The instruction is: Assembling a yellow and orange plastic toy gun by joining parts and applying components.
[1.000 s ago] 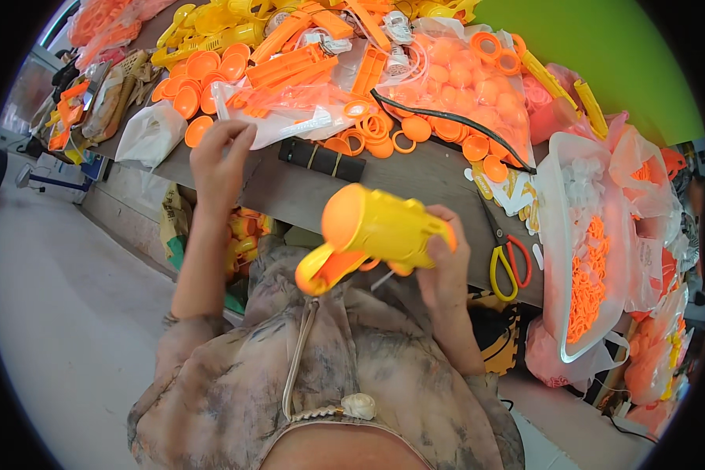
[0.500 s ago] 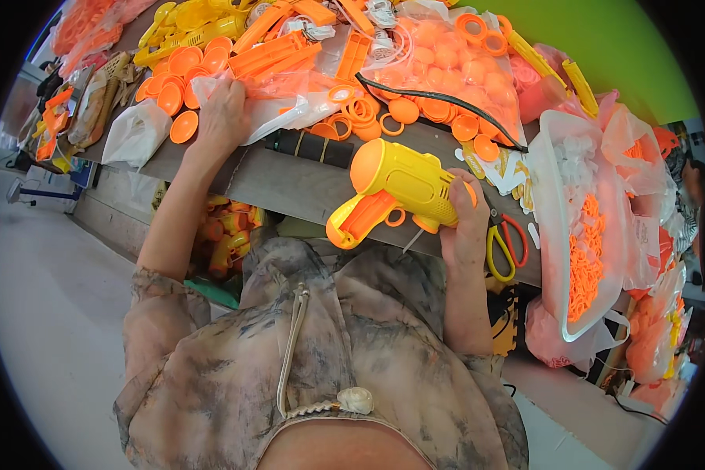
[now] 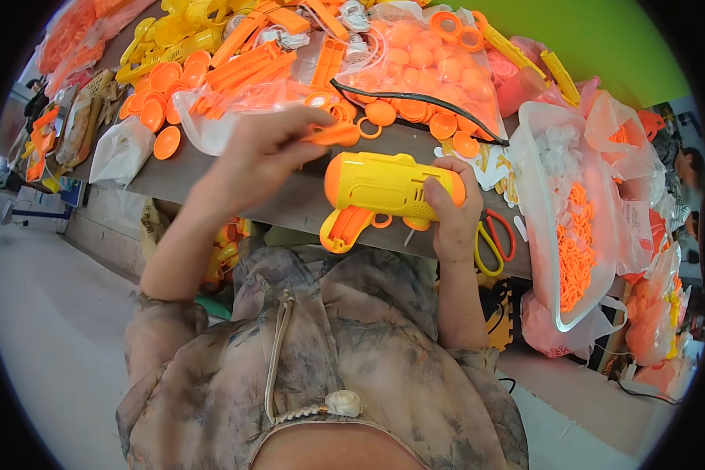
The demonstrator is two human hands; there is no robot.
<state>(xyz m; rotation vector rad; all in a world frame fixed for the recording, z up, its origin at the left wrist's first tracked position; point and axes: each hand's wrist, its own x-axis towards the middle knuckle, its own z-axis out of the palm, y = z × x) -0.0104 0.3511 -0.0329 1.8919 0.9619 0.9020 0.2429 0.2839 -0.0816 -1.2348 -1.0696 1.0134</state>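
Observation:
My right hand (image 3: 457,213) grips a yellow toy gun (image 3: 384,185) with rounded orange ends, holding it sideways over the table's front edge. Its orange handle (image 3: 345,227) points down and looks hollow, with one side uncovered. Just above the gun's left end, my left hand (image 3: 258,157) pinches a slim orange plastic piece (image 3: 335,135). That piece is smeared by motion, so its exact shape does not show. A small gap separates it from the gun. Beyond my left hand lie a clear plastic bag (image 3: 204,125) and a heap of orange cups (image 3: 153,114).
Yellow-and-red-handled scissors (image 3: 489,247) rest near the right table edge. Beside them stands a white tub (image 3: 534,235) with small orange parts. A clear bag of orange balls (image 3: 439,66), a black strip (image 3: 423,98) and long orange parts (image 3: 247,66) fill the back.
My left hand has come away from the plastic bag toward the gun, with an orange piece in its fingers. The gun has turned more level and shifted slightly left.

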